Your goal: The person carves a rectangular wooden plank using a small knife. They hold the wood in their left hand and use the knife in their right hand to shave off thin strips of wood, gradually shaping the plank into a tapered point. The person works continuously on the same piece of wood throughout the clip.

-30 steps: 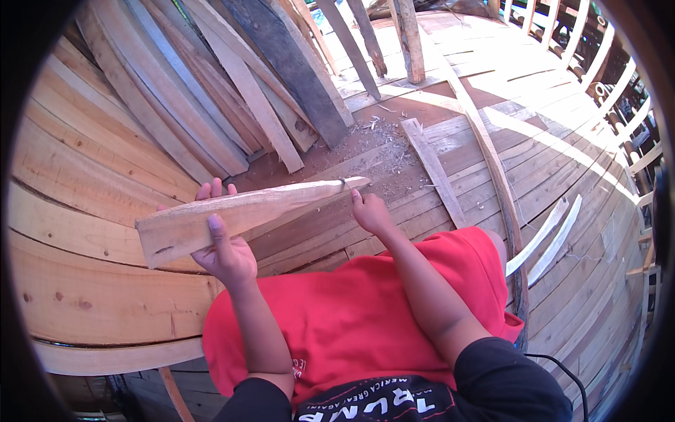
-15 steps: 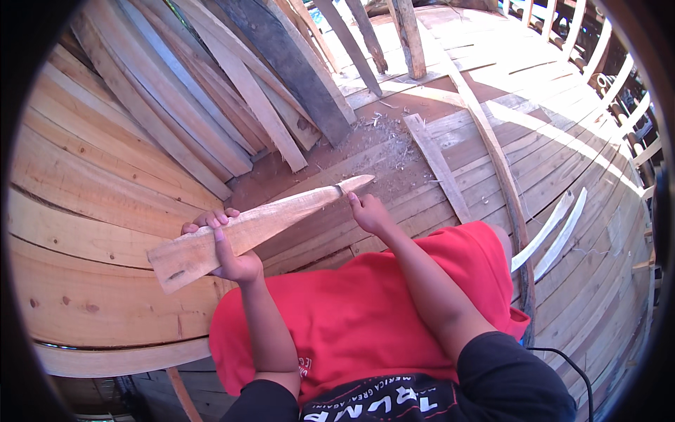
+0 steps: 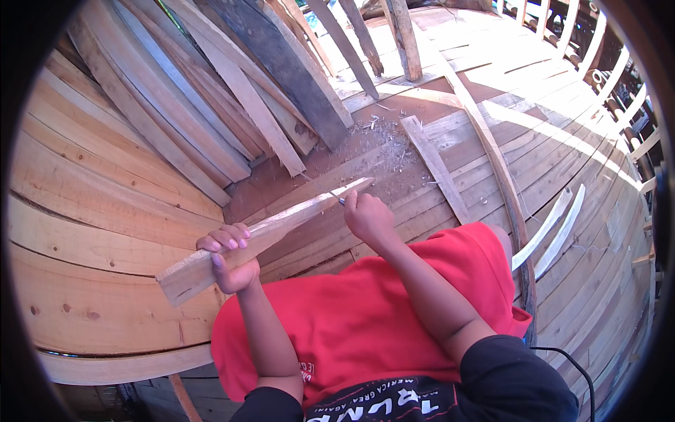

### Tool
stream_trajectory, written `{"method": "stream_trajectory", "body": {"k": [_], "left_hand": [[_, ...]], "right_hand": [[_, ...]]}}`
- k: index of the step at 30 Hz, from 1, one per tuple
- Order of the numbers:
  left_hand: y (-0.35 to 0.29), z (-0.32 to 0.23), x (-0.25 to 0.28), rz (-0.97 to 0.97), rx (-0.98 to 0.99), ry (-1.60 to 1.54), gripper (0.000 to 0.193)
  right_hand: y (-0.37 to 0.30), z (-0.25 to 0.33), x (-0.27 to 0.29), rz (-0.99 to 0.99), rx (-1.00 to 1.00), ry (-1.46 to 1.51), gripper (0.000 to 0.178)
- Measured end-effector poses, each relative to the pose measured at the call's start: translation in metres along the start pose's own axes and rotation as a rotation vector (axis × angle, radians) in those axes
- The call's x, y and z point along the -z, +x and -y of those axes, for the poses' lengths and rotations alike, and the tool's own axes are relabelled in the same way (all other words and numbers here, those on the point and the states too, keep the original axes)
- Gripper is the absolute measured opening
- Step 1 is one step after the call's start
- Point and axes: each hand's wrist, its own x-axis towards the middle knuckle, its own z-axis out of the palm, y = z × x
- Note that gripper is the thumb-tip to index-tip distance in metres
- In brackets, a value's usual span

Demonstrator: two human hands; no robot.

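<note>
A long, pale wooden plank (image 3: 271,235) lies slantwise across my lap, its narrow tapered end up and to the right. Around its broad lower end my left hand (image 3: 230,254) is closed, with fingers over the upper edge and the thumb against the near face. My right hand (image 3: 370,218) is closed just below the tapered end. From its fingers a thin, dark, pen-like tool (image 3: 340,200) pokes out and reaches the wood; its exact kind is too small to tell.
Curved planks (image 3: 105,239) form a wall at the left. Loose boards (image 3: 246,91) lean at the upper left. Wood shavings (image 3: 390,144) litter the floor ahead. A long batten (image 3: 485,133) and two pale curved strips (image 3: 562,232) lie to the right, near a black cable (image 3: 580,369).
The plank has rolled so that its narrow edge shows more, and its broad end has shifted slightly right. My right hand has turned, bringing the thin tool into sight.
</note>
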Motion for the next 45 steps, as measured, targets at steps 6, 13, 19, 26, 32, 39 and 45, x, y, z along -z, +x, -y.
{"method": "stream_trajectory", "body": {"k": [6,13,19,26,32,39,45], "left_hand": [[-0.001,0.007,-0.030,0.089,0.011,-0.074,0.018],[-0.001,0.001,-0.010,0.165,0.012,-0.116,0.017],[0.002,-0.004,-0.016,0.115,0.003,-0.102,0.016],[0.011,-0.038,-0.050,0.244,-0.039,-0.082,0.020],[0.008,-0.040,-0.036,0.242,-0.057,-0.068,0.022],[0.014,-0.034,-0.049,0.300,-0.055,-0.110,0.022],[0.008,-0.035,-0.048,0.324,-0.058,-0.089,0.022]], "right_hand": [[0.033,-0.065,-0.024,-0.125,-0.097,0.002,0.058],[0.003,-0.010,0.000,-0.037,-0.021,0.001,0.058],[0.009,-0.014,0.001,-0.034,-0.040,0.005,0.057],[0.005,-0.036,-0.021,-0.036,-0.044,0.048,0.058],[-0.018,0.024,0.011,0.163,-0.028,0.094,0.057],[0.013,-0.048,-0.006,0.076,-0.074,0.034,0.058],[-0.018,0.002,0.000,0.127,-0.073,0.063,0.060]]}}
